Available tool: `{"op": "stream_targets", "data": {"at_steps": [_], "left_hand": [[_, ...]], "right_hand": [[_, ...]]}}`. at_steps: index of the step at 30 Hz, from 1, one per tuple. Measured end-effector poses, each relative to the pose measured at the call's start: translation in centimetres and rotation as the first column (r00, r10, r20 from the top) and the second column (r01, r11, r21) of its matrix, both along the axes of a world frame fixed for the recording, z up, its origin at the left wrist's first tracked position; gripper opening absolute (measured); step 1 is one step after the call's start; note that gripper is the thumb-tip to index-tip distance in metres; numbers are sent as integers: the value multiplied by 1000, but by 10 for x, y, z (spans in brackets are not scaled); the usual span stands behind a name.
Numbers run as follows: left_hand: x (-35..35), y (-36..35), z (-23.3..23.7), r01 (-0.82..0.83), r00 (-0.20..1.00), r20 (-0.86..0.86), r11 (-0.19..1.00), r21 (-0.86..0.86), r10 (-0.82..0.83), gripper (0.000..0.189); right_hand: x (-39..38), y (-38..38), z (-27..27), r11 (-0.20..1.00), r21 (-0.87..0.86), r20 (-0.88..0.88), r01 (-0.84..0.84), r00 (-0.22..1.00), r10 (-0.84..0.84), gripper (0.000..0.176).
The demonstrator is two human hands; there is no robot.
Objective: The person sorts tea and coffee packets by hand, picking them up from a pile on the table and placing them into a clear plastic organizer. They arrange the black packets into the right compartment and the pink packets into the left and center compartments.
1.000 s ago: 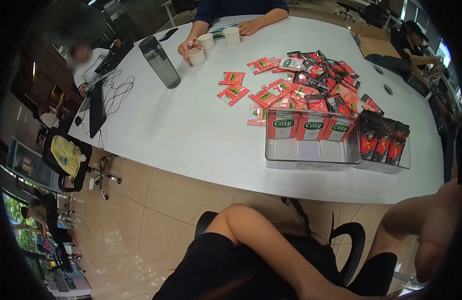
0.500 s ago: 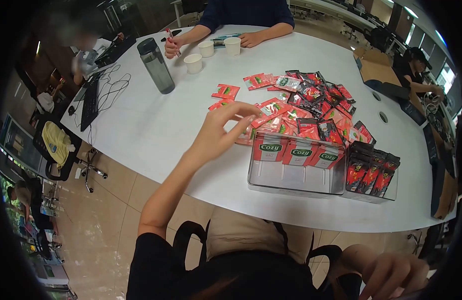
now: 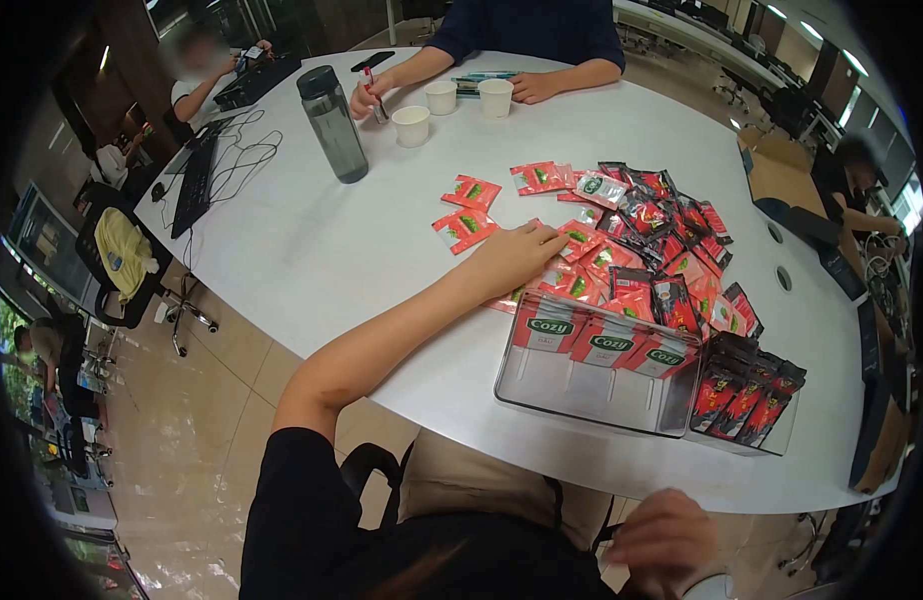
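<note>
My left hand [image 3: 522, 255] lies palm down at the near left edge of a heap of sachets, its outstretched fingertips touching a red sachet [image 3: 580, 240]; the thumb is hidden. My right hand [image 3: 664, 540] is over my lap at the bottom, smeared by motion, so its fingers cannot be made out. A clear plastic box [image 3: 592, 395] stands before the heap, with upright red Cozy sachets [image 3: 610, 342] along its far side. Beside it, a second clear container [image 3: 777, 440] holds black-and-red sachets [image 3: 744, 400].
Two red sachets [image 3: 466, 229] lie apart left of the heap. Farther back are a grey bottle [image 3: 334, 125], several paper cups [image 3: 412, 127] and a person's hand [image 3: 370, 98] holding a red pen. A keyboard [image 3: 195, 190] with cables is left, an opened cardboard box [image 3: 772, 160] right.
My left hand has turned palm down and moved onto the sachets, its thumb dropping from sight. My right hand has swung left over my lap. The whole view has shifted.
</note>
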State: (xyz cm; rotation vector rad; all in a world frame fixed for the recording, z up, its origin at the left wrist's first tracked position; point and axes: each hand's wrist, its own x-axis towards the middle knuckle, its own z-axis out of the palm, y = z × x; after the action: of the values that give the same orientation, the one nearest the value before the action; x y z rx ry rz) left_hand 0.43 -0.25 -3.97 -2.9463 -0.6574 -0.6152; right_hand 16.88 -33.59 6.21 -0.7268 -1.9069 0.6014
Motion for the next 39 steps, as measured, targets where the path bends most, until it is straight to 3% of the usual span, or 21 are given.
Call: {"op": "stream_targets", "data": {"at_steps": [3, 6, 7, 9, 14, 17, 23, 29, 32, 35, 39], "left_hand": [[1, -6, 4, -30, 999, -29, 999, 24, 31, 39], [0, -2, 3, -39, 998, 39, 999, -6, 39, 40], [0, 0, 3, -40, 996, 75, 999, -13, 41, 41], [-2, 1, 7, -93, 983, 157, 996, 4, 91, 35], [-24, 14, 52, -223, 892, 403, 975, -1, 204, 21], [-39, 22, 61, -229, 910, 337, 970, -80, 243, 17], [-39, 29, 35, -206, 961, 176, 977, -50, 211, 23], [-27, 25, 18, -76, 993, 86, 994, -83, 84, 37], [-32, -5, 50, 119, 972, 226, 969, -216, -69, 42], [-49, -21, 75, 144, 983, -37, 871, -470, -182, 45], [-61, -37, 48, 71, 988, -95, 910, -408, -119, 44]], "right_hand": [[8, -7, -45, 901, -51, 128, 431, 898, -422, 39], [-4, 6, -82, 588, 243, 122, 771, 577, -807, 36], [-6, 9, -85, 554, 266, 125, 789, 542, -831, 35], [-8, 11, -89, 487, 307, 128, 817, 472, -872, 34], [-5, 12, -90, 518, 306, 158, 798, 494, -855, 32], [-6, 13, -89, 524, 309, 160, 794, 499, -851, 28], [-7, 13, -90, 506, 337, 169, 794, 477, -862, 28], [-9, 12, -89, 502, 326, 182, 801, 468, -865, 30], [-9, 12, -90, 498, 327, 170, 803, 468, -867, 30], [-8, 11, -91, 497, 317, 170, 808, 467, -868, 32], [-8, 10, -89, 503, 298, 170, 811, 473, -864, 37]]}}
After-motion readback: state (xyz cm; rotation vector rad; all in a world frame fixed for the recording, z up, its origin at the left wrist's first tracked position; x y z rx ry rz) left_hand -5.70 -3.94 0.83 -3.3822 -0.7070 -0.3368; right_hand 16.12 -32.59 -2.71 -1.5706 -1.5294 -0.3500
